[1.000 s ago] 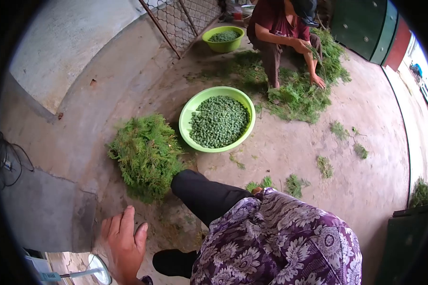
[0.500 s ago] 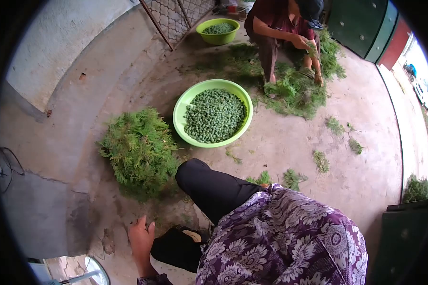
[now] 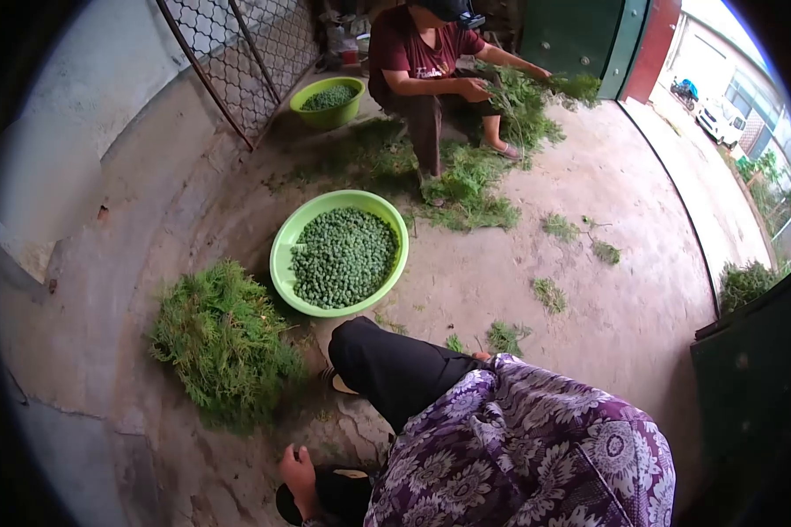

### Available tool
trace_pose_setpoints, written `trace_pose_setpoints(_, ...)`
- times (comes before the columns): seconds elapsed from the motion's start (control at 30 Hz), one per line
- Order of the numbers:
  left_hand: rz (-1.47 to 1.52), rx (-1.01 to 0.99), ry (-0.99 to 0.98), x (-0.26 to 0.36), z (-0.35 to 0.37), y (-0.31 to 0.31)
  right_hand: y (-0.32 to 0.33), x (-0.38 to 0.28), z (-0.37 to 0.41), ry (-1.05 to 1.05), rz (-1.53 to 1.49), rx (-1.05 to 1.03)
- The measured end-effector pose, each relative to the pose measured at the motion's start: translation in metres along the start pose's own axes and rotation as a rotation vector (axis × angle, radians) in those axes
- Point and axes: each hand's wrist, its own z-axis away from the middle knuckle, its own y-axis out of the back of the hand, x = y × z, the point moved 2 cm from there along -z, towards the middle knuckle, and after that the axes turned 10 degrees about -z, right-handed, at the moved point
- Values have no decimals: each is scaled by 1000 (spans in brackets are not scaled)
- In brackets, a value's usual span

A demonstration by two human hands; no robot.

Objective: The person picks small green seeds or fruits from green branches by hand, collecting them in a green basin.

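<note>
My left hand (image 3: 299, 480) hangs beside my dark trouser leg at the bottom, fingers slightly curled and apart, with nothing seen in it. Of my right hand (image 3: 482, 356) only a sliver shows past my purple flowered sleeve (image 3: 545, 430); its fingers are hidden. A heap of green conifer sprigs (image 3: 224, 342) lies on the floor, up and left of my left hand. Beyond my knee stands a light green basin (image 3: 283, 263) holding many small round green cones (image 3: 347, 255). Small sprigs (image 3: 505, 336) lie just past my right hand.
A person (image 3: 426, 66) sits opposite, holding a green branch (image 3: 576, 88) above more cut branches (image 3: 475, 189). Beside them is a second green basin (image 3: 350, 117) of cones. Loose sprigs (image 3: 549, 295) dot the concrete at right. A metal lattice (image 3: 237, 44) leans at the wall.
My view has swung right and up, so the basin and floor appear shifted left and lower. My left hand stays low by my leg. The person opposite has raised a branch to the right.
</note>
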Motion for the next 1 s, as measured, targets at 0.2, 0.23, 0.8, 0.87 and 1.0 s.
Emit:
trace_pose_setpoints(0.2, -192, 36, -67, -11, 8, -5, 27, 11, 3, -10, -5, 40)
trace_pose_setpoints(0.23, -199, 39, -54, -14, 8, -9, 30, 11, 5, -7, -6, 40)
trace_pose_setpoints(0.8, -36, -532, -221, 59, 81, -105, 223, -311, -16, 401, -1584, 48)
trace_pose_setpoints(0.87, -50, -450, -150, 46, 87, -106, 189, -344, -9, 604, -1423, -120)
trace_pose_setpoints(1.0, -139, -437, -60, 53, 88, -91, 54, -364, -3, 855, -808, -253)
